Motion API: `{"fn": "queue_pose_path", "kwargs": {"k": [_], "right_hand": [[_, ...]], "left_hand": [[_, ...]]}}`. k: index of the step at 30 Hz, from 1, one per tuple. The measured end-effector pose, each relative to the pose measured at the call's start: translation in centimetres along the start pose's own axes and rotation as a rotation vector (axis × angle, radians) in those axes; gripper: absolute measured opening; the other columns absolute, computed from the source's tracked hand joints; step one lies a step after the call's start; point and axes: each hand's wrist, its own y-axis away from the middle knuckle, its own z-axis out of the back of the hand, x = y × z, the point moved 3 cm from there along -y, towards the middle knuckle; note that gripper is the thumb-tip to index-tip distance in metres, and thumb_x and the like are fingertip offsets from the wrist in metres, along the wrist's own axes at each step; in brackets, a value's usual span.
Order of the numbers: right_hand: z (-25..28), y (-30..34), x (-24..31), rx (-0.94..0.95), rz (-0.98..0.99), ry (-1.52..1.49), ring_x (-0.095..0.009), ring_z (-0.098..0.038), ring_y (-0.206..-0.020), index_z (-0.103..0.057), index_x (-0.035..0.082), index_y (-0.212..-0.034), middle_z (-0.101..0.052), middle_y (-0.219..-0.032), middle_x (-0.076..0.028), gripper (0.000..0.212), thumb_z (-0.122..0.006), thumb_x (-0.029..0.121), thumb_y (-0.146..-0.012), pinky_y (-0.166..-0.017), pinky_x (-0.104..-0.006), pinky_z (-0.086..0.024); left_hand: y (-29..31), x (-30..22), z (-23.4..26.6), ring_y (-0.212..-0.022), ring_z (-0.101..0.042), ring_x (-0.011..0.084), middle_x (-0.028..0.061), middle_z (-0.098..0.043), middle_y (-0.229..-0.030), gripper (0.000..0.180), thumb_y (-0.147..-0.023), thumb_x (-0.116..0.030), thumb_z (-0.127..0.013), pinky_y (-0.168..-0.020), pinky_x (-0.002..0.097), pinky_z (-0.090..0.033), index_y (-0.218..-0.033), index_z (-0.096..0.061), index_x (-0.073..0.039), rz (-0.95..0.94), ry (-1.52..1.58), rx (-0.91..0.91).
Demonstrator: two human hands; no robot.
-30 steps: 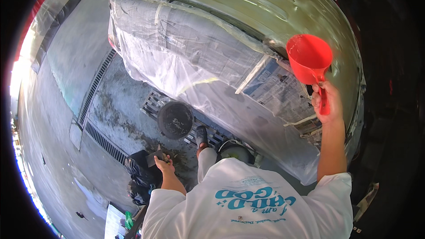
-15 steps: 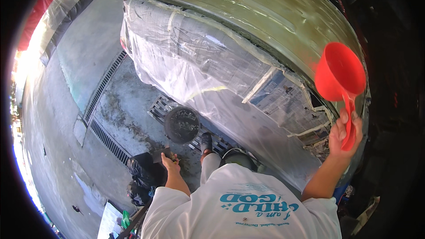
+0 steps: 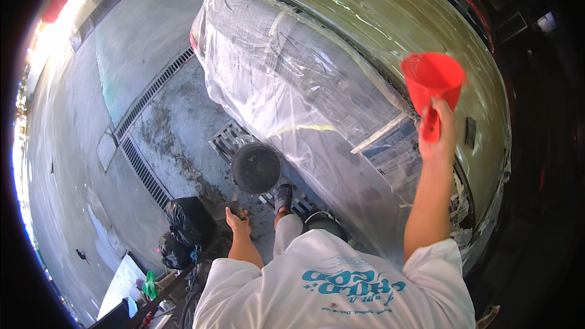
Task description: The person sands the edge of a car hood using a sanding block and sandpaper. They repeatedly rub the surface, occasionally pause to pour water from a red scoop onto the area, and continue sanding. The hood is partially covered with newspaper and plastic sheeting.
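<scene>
My right hand (image 3: 439,134) is raised over the car roof (image 3: 372,30), wrapped around the handle of a red water dipper (image 3: 434,76). The dipper is tipped, its wide mouth facing away from me above the wet olive-gold roof. A small dark block (image 3: 470,132) lies on the roof, right of that hand. Low at my left side, my left hand (image 3: 239,220) is closed on a thin dark sheet (image 3: 229,208); its exact kind is unclear. A round black bucket (image 3: 256,169) stands on the floor just beyond my left hand, near my foot.
Newspaper and clear plastic sheeting (image 3: 286,79), held with tape, cover the car's side and glass. Black bags (image 3: 186,222) sit left of my left hand. A floor drain grate (image 3: 143,170) crosses the concrete, and a slatted grate (image 3: 226,140) lies beside the bucket.
My right hand has carried the dipper left and farther over the roof, tipping it. The dark block on the roof has come into sight. My left hand has barely moved.
</scene>
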Motion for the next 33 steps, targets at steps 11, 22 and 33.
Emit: {"fn": "queue_pose_path", "kwargs": {"k": [11,22,33], "right_hand": [[-4.4,-0.7,1.8,0.392,-0.042,-0.478,-0.01,-0.054,-0.049,-0.056,0.002,-0.108,-0.061,-0.075,-0.007,0.02,-0.056,0.019,-0.099,-0.041,-0.0199,-0.041],[-7.6,-2.3,0.2,0.142,-0.009,-0.044,-0.009,-0.056,-0.053,-0.063,0.004,-0.103,-0.063,-0.078,-0.004,0.019,-0.069,0.018,-0.092,-0.043,-0.02,-0.041],[-29.0,-16.2,-7.4,0.374,-0.081,-0.237,-0.014,-0.054,-0.055,-0.061,0.007,-0.094,-0.059,-0.074,-0.003,0.01,-0.066,0.012,-0.088,-0.042,-0.0262,-0.037]], "left_hand": [[-2.0,-0.5,4.4,-0.061,-0.063,0.0192,0.0019,-0.062,-0.079,0.04,-0.099,-0.056,-0.049,-0.053,0.0324,-0.04,-0.103,-0.06,-0.017,-0.037,0.011,-0.015],[-2.2,1.1,4.3,-0.064,-0.063,0.0198,0.0015,-0.062,-0.08,0.04,-0.099,-0.056,-0.05,-0.057,0.034,-0.041,-0.103,-0.061,-0.018,0.039,0.068,-0.069],[-1.7,-1.2,8.4,-0.063,-0.06,0.0194,0.002,-0.06,-0.078,0.043,-0.097,-0.06,-0.05,-0.06,0.0351,-0.04,-0.104,-0.059,-0.019,-0.01,0.171,-0.183]]}}
